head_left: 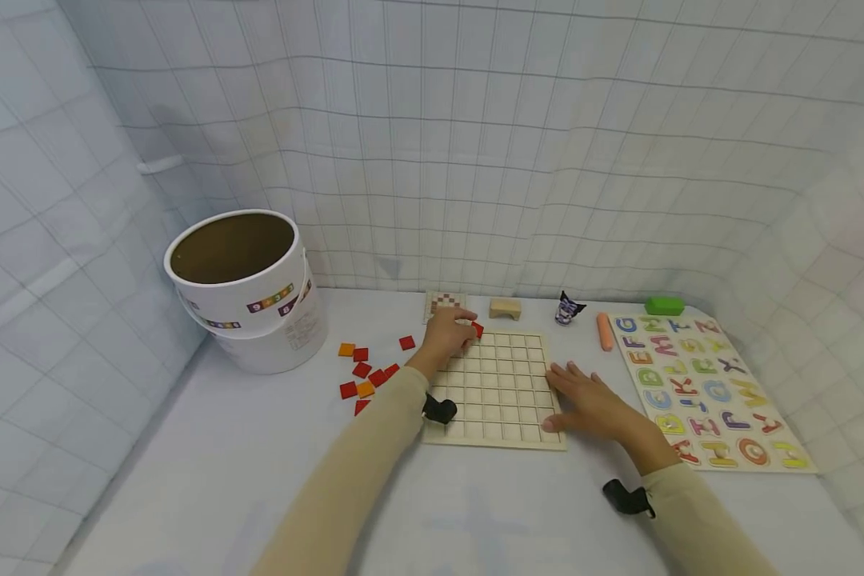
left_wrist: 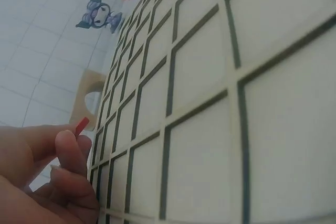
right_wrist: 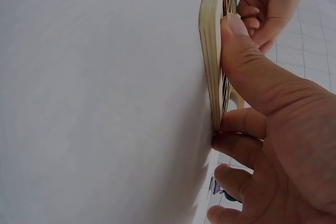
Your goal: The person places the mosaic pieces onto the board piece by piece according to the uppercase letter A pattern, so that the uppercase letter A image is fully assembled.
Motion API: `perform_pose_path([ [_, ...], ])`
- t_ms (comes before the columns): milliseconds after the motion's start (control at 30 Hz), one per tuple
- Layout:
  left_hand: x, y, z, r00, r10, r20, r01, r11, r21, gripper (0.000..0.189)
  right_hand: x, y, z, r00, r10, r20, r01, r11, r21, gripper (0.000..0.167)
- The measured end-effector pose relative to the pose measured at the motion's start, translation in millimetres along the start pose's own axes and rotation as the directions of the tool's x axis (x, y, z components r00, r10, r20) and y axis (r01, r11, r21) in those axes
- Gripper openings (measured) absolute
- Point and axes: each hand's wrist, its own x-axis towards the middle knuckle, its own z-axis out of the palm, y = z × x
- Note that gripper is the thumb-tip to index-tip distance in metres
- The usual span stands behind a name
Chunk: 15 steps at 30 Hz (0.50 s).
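Observation:
My left hand [head_left: 446,334] pinches a small red square tile [head_left: 478,329] between thumb and fingers at the far left part of a pale wooden grid board [head_left: 504,392]. In the left wrist view the red tile [left_wrist: 82,126] sticks out tilted from the fingertips, close above the far squares. My right hand [head_left: 589,404] rests at the board's right edge with its fingers spread. The right wrist view shows its thumb [right_wrist: 242,51] on the board's upper side and two fingers touching the edge. The visible grid squares hold no tiles; the left arm hides some.
Loose red and orange tiles [head_left: 378,378] lie left of the board, beyond them a white bucket [head_left: 281,320]. Behind stand a patterned card [head_left: 444,301], a wooden arch block [head_left: 505,307] and a figurine [head_left: 567,309]. An orange stick [head_left: 605,332], green block [head_left: 665,306] and alphabet board [head_left: 763,469] lie right.

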Motion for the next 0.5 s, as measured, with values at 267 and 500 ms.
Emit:
perform_pose_path([
  [267, 6.3, -1.2, 17.0, 0.992, 0.124, 0.010, -0.118, 0.915, 0.386, 0.026, 3.0, -1.1, 0.3, 1.000, -0.006, -0.007, 0.006, 1.000, 0.000, 0.096],
  [500, 9.0, -1.9, 23.8, 0.989, 0.135, 0.060, -0.147, 0.852, 0.502, 0.030, 1.4, 1.5, 0.1, 1.000, -0.003, 0.010, 0.003, 1.000, 0.027, 0.095],
])
